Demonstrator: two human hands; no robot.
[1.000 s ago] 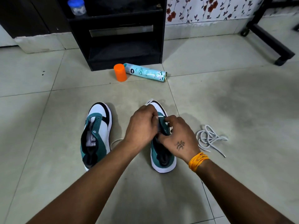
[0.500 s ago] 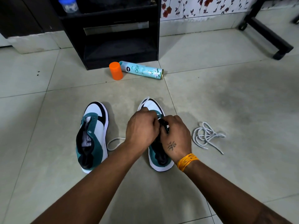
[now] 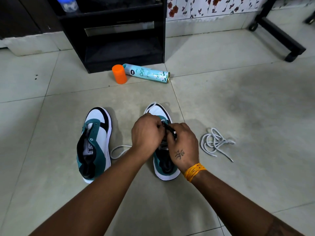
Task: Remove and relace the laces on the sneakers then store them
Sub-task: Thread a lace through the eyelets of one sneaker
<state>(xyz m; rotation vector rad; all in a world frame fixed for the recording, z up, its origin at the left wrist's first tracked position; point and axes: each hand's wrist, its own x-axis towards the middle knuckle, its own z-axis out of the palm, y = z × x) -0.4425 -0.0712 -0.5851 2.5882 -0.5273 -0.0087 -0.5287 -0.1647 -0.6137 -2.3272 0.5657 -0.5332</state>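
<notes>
Grips | L hand [image 3: 147, 132] + R hand [image 3: 183, 144] fingers curled, pinching eyelet flaps of R sneaker [image 3: 166, 165]

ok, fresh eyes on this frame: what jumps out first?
Both hands, left hand and right hand, are bunched together over the right sneaker in the middle of the floor, fingers working at its tongue and lace. Beside it stands the left sneaker with no lace in its eyelets. A loose white lace lies in a tangle to the right, and an orange cap stands by a fallen spray can farther back.
</notes>
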